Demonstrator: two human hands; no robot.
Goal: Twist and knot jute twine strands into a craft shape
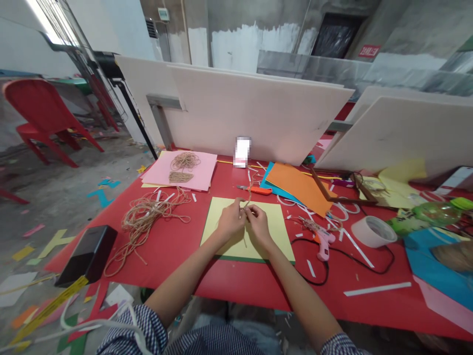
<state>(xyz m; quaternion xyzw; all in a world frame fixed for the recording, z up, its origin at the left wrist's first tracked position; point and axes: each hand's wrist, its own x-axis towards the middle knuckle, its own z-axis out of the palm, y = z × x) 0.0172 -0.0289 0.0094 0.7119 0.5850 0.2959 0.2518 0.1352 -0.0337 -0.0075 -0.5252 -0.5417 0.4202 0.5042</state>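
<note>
Our left hand [231,220] and right hand [258,226] sit close together, backs up and wrists bent, with the fingertips [239,203] curled into a pinch and almost meeting. Behind each hand a bare forearm runs back: the left forearm [185,276] toward the lower left, the right forearm [299,296] toward the lower right, ending in checked sleeves [129,330].
</note>
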